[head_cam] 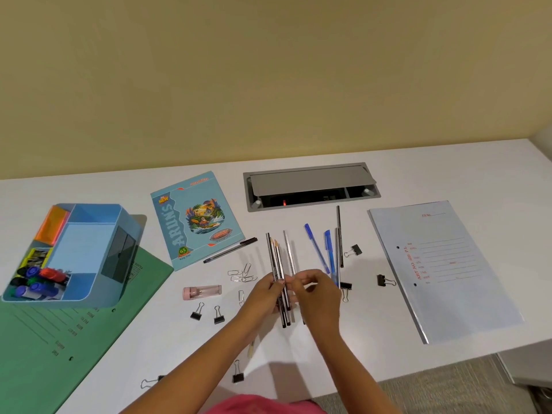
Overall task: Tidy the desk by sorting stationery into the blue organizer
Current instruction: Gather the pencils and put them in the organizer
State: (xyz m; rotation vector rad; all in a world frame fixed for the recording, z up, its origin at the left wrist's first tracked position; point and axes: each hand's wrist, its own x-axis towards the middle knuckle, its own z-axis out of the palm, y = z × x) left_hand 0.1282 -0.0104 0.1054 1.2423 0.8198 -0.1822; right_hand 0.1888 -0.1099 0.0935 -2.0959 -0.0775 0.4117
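1. Several dark pencils [276, 264] are standing bunched and nearly upright in the left hand [263, 297]. Its fingers are curling round their lower half, and I am seeing the bundle well to the right of the blue organizer [98, 208].
2. I am watching the right hand [316, 294] meeting the left, its fingertips pinching the lower end of a silver pencil [289, 252] just beside the bundle.
3. The organizer is sitting on a green folder [59, 339]. It is showing rounded corners and several compartments: orange notes [53, 224] at the far side, a pale blue pad [80, 249] in the middle and capped markers [38, 279] nearest me.
4. Two blue pens [316, 249] are lying farther from the organizer than the hands.
5. A black pen [230, 250] is lying between the organizer and the bundle.
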